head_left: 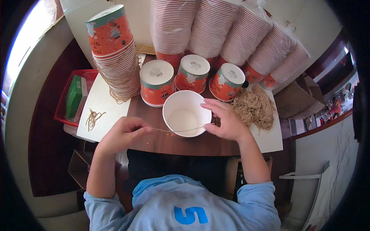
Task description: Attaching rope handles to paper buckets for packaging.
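A white-lined paper bucket (182,102) stands mouth up at the front middle of the table, tilted a little toward me. My left hand (122,134) is closed in a pinch on a thin tan cord (173,131), left of the bucket. The cord stretches across the bucket's near side to the thumb of my right hand (228,121). That hand is closed around the bucket's right rim, fingers on the far side and thumb on the near side. Whether the cord is tied to the bucket, I cannot tell.
Behind stand three upside-down orange buckets (157,89). At the left rises a bucket stack (117,73) with cords around it; several plastic-wrapped stacks (216,29) line the back. A tangled cord heap (254,107) lies right, loose cords (93,118) left, near a red basket (63,102).
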{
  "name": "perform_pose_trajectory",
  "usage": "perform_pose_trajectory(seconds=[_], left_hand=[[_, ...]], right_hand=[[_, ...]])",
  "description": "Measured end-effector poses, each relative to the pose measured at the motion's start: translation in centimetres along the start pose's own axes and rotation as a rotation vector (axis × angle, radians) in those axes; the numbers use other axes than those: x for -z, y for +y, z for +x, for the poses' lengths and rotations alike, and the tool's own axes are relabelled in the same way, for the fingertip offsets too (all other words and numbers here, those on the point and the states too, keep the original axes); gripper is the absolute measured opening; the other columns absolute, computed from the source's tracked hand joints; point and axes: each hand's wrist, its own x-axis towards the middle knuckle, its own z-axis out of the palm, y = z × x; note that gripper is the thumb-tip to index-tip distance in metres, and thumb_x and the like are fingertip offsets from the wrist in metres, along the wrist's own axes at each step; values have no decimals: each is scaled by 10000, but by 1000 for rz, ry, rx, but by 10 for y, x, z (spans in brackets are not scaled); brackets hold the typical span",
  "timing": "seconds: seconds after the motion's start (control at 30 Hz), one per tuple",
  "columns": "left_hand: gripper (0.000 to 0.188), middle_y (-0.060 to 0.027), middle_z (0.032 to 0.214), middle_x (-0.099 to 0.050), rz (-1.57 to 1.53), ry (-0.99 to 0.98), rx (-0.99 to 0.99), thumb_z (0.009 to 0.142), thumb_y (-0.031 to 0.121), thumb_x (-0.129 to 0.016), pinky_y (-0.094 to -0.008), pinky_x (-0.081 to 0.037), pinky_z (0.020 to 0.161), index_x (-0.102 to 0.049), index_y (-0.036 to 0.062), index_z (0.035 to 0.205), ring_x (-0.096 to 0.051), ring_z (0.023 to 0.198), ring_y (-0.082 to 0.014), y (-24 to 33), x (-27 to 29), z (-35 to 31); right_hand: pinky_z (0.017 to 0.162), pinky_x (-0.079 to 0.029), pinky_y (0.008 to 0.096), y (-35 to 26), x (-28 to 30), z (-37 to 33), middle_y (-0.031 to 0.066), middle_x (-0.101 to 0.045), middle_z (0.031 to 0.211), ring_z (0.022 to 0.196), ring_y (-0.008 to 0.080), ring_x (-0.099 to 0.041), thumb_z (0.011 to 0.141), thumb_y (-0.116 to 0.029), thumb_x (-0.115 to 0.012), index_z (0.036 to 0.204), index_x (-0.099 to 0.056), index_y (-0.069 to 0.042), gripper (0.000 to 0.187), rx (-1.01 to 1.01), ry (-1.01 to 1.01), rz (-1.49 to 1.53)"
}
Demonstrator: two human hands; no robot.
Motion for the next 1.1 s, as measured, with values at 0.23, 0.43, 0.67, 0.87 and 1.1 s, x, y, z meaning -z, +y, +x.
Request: perform_pose_trajectory(seconds=[0.23,0.43,0.67,0.87,1.1], left_hand=[[238,13,669,-544,-164,-147,-101,891,207,-597,-208,-393,560,-630,-20,830,-477,619,-55,42,-27,47],[234,43,667,-543,-290,-244,-34,914,237,-569,-198,-383,554,-631,33,817,-474,604,-47,3,-6,49],[234,37,673,-547,-257,-155,-91,909,228,-577,-201,-382,566,-648,22,823,-473,628,-38,18,-14,49],[255,4,696,-596,-208,-296,-160,901,244,-591,-209,-408,587,-661,0,873,-496,632,-43,32,-34,70],[258,-21,727,-617,-625,-360,180,915,264,-571,-201,-428,569,-642,18,942,-567,639,-85,6,-40,68]], right_hand=[[695,-439,226,-68,-14,35,-34,-583,863,793,52,-522,920,-235,-555,1074,-585,-27,260,-392,-259,1035],[630,-417,230,-12,3,20,-44,-550,735,675,54,-496,914,-184,-544,847,-620,-49,168,-335,20,1003],[814,-454,298,-34,14,25,89,-565,1036,950,195,-572,815,-241,-662,1018,-625,-10,309,-38,267,-275],[855,-474,289,-59,-28,41,113,-532,1160,1050,147,-545,854,-172,-652,1340,-345,-26,594,-239,-176,1184],[721,-499,241,-63,-39,28,61,-643,947,838,101,-608,872,-65,-607,1098,-586,-7,234,-230,25,754]])
